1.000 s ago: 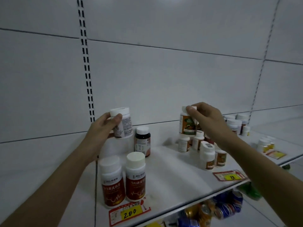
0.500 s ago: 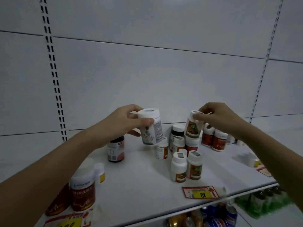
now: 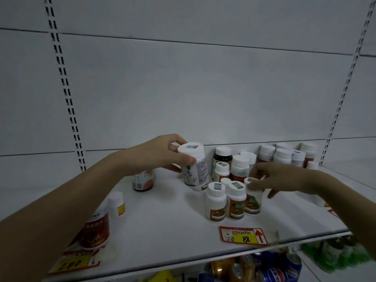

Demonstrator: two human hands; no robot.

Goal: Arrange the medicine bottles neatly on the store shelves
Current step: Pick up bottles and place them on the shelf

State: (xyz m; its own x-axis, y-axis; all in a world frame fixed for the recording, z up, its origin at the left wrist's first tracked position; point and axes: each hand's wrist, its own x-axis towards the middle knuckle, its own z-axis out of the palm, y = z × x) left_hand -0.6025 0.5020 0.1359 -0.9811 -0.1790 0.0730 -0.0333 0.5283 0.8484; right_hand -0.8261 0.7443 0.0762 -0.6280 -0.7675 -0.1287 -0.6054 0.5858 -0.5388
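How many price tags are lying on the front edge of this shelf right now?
3 visible: the red-and-yellow 88 tag front centre, the 200 tag at front left, and part of a third tag at right, mostly hidden behind the right forearm. More may lie out of view.

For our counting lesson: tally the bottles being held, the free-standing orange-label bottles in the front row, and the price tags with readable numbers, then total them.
Held bottles: 2
Free front-row orange-label bottles: 2
Numbered price tags: 2
Total: 6
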